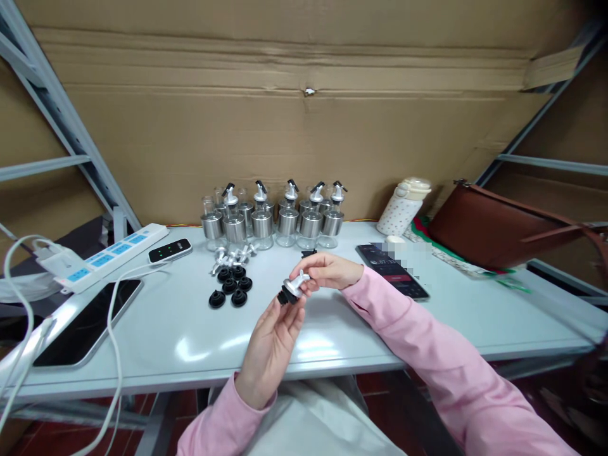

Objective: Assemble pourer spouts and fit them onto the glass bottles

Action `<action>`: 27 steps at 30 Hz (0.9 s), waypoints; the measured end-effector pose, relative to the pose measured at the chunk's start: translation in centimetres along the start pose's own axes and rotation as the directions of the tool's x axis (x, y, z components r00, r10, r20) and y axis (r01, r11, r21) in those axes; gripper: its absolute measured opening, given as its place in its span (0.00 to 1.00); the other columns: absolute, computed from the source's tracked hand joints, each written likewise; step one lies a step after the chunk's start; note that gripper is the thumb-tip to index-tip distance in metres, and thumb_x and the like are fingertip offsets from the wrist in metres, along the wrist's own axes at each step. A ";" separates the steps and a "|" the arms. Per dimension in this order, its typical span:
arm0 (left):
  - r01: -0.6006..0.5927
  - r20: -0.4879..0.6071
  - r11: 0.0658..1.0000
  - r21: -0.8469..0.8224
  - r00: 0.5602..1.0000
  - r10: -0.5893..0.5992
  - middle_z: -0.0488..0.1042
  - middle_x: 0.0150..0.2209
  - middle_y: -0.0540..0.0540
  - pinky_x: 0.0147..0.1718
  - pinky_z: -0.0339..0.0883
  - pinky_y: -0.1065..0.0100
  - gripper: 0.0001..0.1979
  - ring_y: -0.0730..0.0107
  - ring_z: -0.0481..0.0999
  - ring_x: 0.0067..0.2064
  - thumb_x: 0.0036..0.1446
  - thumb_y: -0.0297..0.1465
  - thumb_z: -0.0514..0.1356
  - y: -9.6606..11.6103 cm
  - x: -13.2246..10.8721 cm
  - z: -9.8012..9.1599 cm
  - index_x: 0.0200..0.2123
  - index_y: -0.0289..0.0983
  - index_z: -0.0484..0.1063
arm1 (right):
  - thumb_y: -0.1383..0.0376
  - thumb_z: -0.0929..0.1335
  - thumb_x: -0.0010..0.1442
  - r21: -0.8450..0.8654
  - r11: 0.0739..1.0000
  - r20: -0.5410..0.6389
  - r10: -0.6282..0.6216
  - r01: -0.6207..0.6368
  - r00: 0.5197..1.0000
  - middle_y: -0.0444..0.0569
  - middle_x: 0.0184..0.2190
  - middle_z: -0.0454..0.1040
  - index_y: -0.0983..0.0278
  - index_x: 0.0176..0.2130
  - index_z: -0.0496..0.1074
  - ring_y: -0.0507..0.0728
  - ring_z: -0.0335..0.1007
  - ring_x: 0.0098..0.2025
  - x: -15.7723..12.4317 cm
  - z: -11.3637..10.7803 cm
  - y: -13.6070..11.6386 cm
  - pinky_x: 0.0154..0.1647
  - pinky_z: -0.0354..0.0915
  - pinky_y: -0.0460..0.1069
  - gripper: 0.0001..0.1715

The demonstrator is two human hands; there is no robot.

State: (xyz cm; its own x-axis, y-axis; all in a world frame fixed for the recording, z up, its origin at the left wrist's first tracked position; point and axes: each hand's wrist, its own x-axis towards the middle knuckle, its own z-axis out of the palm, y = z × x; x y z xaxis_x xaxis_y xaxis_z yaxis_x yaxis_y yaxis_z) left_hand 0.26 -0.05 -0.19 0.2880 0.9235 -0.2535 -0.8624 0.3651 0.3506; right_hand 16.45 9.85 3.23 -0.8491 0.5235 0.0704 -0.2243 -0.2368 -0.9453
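Observation:
My left hand and my right hand meet above the pale table. Between their fingertips is a small pourer spout, white on top with a black stopper below. The left fingers pinch the black end, the right fingers pinch the white end. Several loose black stoppers lie on the table to the left of my hands, with several white spout parts just behind them. Behind those stand several glass bottles with steel bands, some capped with spouts.
A white power strip, a small black device and a dark tablet with white cables lie at the left. A phone, a dotted flask and a brown bag sit at the right. Cardboard backs the table.

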 end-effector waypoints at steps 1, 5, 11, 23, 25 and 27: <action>0.000 -0.004 1.000 0.000 1.000 0.000 0.76 0.37 0.39 0.41 0.72 0.69 0.12 0.66 0.76 0.42 0.61 0.24 0.49 0.0 0.0 0.0 0.35 0.29 0.72 | 0.63 0.71 0.51 -0.001 1.000 0.013 -0.002 0.002 1.000 0.50 0.28 0.75 0.72 0.40 0.73 0.47 0.71 0.29 0.0 0.0 0.0 0.27 0.63 0.39 0.18; -0.003 0.005 1.000 0.001 1.000 0.003 0.75 0.35 0.38 0.39 0.72 0.70 0.15 0.68 0.76 0.38 0.62 0.27 0.48 0.0 -0.2 0.4 0.32 0.28 0.73 | 0.66 0.72 0.49 -0.051 0.999 0.051 0.003 -0.001 0.999 0.50 0.28 0.76 0.71 0.40 0.73 0.48 0.73 0.28 -0.1 -0.2 0.3 0.26 0.64 0.40 0.17; 0.018 0.029 1.000 -0.020 0.999 -0.017 0.75 0.35 0.39 0.39 0.71 0.68 0.17 0.66 0.76 0.39 0.62 0.30 0.47 0.1 -0.4 0.3 0.32 0.30 0.74 | 0.66 0.74 0.44 -0.134 0.991 0.039 0.028 -0.023 0.999 0.48 0.26 0.76 0.72 0.38 0.73 0.47 0.71 0.24 -0.1 -0.5 0.9 0.22 0.65 0.40 0.20; -0.059 0.215 0.995 0.079 0.976 0.041 0.74 0.40 0.41 0.39 0.70 0.70 0.13 0.65 0.75 0.42 0.57 0.29 0.56 0.4 -0.9 0.0 0.45 0.33 0.70 | 0.68 0.76 0.39 -0.114 0.988 0.055 0.111 -0.104 0.992 0.41 0.22 0.74 0.69 0.33 0.66 0.46 0.69 0.19 0.1 -0.3 1.0 0.19 0.65 0.40 0.22; -0.069 0.235 0.994 0.086 0.971 0.047 0.74 0.39 0.42 0.38 0.69 0.72 0.13 0.67 0.75 0.40 0.55 0.29 0.58 0.4 -1.0 0.0 0.45 0.34 0.70 | 0.66 0.76 0.39 -0.138 0.982 0.066 0.138 -0.128 0.988 0.42 0.21 0.73 0.70 0.31 0.66 0.46 0.69 0.19 0.2 -0.2 1.1 0.19 0.66 0.40 0.21; -0.082 0.239 0.992 0.092 0.969 0.058 0.74 0.37 0.43 0.37 0.69 0.73 0.14 0.69 0.75 0.38 0.54 0.30 0.60 0.5 -1.0 -0.1 0.45 0.34 0.70 | 0.65 0.76 0.40 -0.157 0.975 0.074 0.169 -0.155 0.983 0.43 0.21 0.74 0.70 0.29 0.66 0.47 0.69 0.19 0.2 -0.2 1.2 0.20 0.66 0.40 0.20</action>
State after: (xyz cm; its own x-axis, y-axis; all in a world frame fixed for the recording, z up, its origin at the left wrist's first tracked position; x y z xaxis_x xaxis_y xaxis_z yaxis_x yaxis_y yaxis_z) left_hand -0.48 -0.82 0.18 0.3283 0.9445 -0.0102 -0.8412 0.2973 0.4516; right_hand 16.11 9.80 2.10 -0.9080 0.4137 -0.0665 -0.0117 -0.1838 -0.9829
